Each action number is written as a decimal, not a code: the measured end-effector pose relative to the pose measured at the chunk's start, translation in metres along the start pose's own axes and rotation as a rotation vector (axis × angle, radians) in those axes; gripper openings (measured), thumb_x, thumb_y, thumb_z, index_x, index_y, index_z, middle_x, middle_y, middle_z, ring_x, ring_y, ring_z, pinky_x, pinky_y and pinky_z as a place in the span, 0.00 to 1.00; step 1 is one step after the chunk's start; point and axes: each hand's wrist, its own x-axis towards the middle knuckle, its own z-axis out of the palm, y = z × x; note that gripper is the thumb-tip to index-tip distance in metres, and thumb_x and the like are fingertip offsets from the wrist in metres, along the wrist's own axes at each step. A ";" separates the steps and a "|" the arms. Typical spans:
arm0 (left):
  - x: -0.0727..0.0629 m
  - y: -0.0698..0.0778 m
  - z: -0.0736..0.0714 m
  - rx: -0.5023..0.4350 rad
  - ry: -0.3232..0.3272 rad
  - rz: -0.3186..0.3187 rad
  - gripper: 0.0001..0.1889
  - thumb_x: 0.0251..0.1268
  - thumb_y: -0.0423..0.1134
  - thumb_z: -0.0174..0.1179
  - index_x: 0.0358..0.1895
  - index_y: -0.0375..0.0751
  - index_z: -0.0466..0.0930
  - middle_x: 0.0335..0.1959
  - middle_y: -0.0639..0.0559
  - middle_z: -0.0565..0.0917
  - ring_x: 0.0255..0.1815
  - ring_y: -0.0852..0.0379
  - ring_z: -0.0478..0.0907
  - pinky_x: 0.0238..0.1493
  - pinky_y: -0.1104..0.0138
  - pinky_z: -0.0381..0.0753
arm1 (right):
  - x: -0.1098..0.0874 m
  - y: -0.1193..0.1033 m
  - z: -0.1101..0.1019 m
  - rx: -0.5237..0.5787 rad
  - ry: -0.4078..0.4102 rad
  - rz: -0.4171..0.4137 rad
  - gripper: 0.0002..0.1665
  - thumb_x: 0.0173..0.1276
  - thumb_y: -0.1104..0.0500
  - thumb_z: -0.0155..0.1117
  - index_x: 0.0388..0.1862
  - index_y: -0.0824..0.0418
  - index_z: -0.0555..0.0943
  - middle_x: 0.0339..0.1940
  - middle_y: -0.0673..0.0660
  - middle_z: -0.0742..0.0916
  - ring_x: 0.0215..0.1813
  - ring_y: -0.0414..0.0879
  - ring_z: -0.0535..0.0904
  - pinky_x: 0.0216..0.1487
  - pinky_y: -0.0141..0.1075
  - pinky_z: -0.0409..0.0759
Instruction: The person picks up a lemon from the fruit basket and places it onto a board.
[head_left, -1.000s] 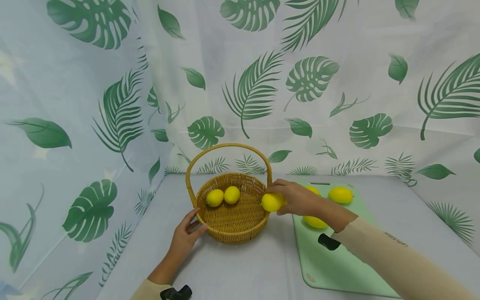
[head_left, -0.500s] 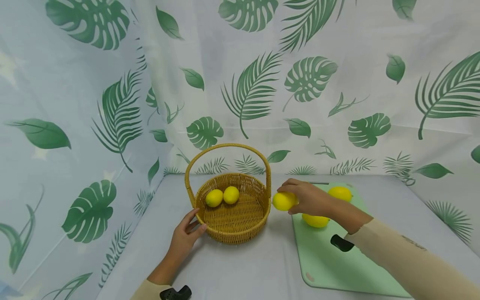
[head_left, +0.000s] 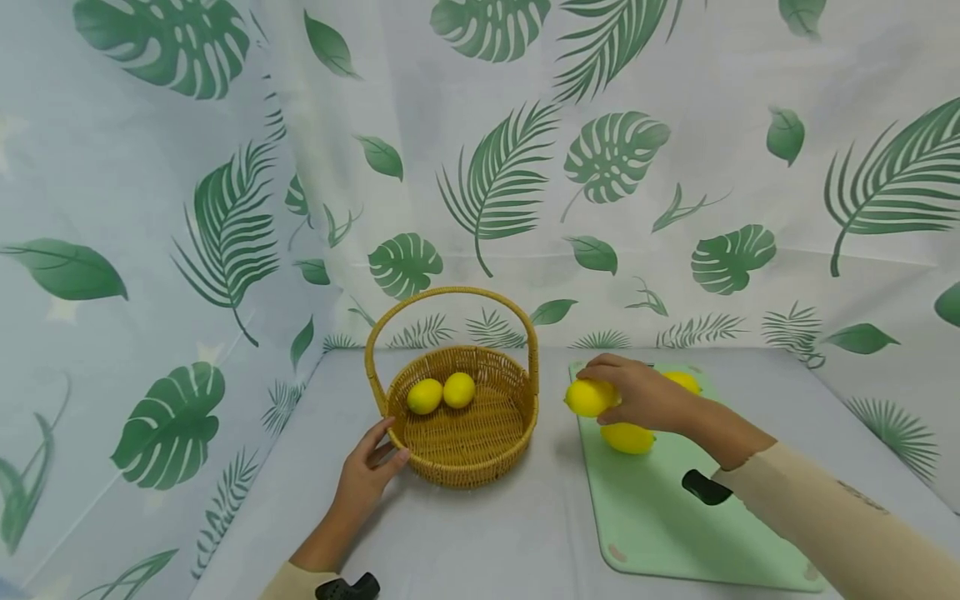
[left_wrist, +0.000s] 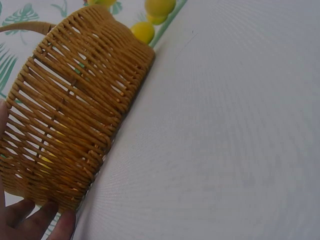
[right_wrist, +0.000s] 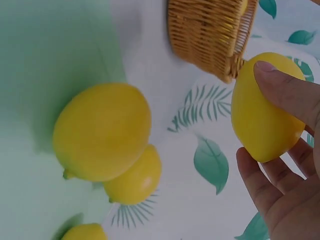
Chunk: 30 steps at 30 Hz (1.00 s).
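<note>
Rough, ribbed strands like cane or rattan make up the basket (head_left: 468,475), with a faint sheen, and more of the same wraps its handle (head_left: 453,291). Inside the basket, the two lemons (head_left: 425,397) have a smooth skin with a soft gloss. Right of the basket, the held lemon (head_left: 591,398) looks smooth and satiny, and the green board (head_left: 645,525) seems smooth, matt plastic. Matt pale cloth (head_left: 510,533) lies beneath the basket; behind it hangs a lightly creased, leaf-printed sheet (head_left: 652,275), its material uncertain.
</note>
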 end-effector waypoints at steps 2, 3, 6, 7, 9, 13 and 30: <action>0.000 -0.001 0.000 0.000 -0.001 0.004 0.34 0.65 0.36 0.65 0.72 0.36 0.63 0.72 0.39 0.62 0.64 0.37 0.69 0.52 0.61 0.80 | -0.003 0.003 -0.003 -0.004 0.009 -0.007 0.33 0.52 0.63 0.78 0.59 0.56 0.79 0.56 0.50 0.78 0.55 0.50 0.74 0.56 0.49 0.77; 0.000 -0.002 0.000 0.000 -0.001 0.006 0.34 0.65 0.36 0.66 0.72 0.36 0.63 0.72 0.39 0.61 0.64 0.37 0.69 0.52 0.61 0.80 | -0.004 0.004 -0.004 -0.005 0.014 -0.007 0.33 0.52 0.62 0.79 0.59 0.56 0.79 0.56 0.50 0.78 0.54 0.50 0.74 0.56 0.48 0.77; 0.001 -0.004 -0.001 -0.001 -0.003 0.010 0.34 0.65 0.37 0.66 0.72 0.36 0.63 0.72 0.39 0.61 0.64 0.37 0.69 0.52 0.61 0.80 | -0.009 0.008 -0.007 0.000 0.021 -0.002 0.33 0.52 0.63 0.79 0.58 0.57 0.79 0.55 0.50 0.78 0.54 0.50 0.74 0.56 0.49 0.77; 0.001 -0.004 -0.001 -0.002 -0.004 0.011 0.34 0.65 0.37 0.66 0.72 0.36 0.63 0.72 0.39 0.61 0.64 0.37 0.69 0.52 0.61 0.80 | -0.010 0.010 -0.007 0.000 0.021 0.002 0.33 0.52 0.63 0.79 0.58 0.57 0.79 0.55 0.50 0.78 0.54 0.50 0.74 0.56 0.49 0.77; 0.001 -0.005 -0.001 -0.003 -0.005 0.015 0.35 0.64 0.38 0.66 0.72 0.36 0.63 0.72 0.39 0.61 0.64 0.37 0.69 0.52 0.61 0.80 | -0.013 0.013 -0.008 0.003 0.019 0.015 0.33 0.52 0.64 0.79 0.58 0.57 0.79 0.55 0.49 0.78 0.54 0.49 0.74 0.56 0.49 0.77; 0.001 -0.006 -0.001 -0.008 -0.008 0.015 0.35 0.64 0.40 0.67 0.72 0.37 0.63 0.73 0.39 0.61 0.64 0.37 0.69 0.52 0.61 0.80 | -0.019 0.019 -0.009 0.005 0.020 0.028 0.33 0.52 0.65 0.78 0.59 0.59 0.79 0.56 0.51 0.78 0.55 0.51 0.74 0.56 0.50 0.77; 0.002 -0.005 -0.002 -0.005 -0.008 0.005 0.34 0.65 0.37 0.66 0.72 0.37 0.63 0.73 0.40 0.60 0.64 0.37 0.69 0.52 0.62 0.80 | -0.047 0.040 -0.016 -0.051 0.044 0.072 0.35 0.50 0.66 0.79 0.59 0.63 0.79 0.57 0.59 0.79 0.55 0.56 0.75 0.52 0.51 0.79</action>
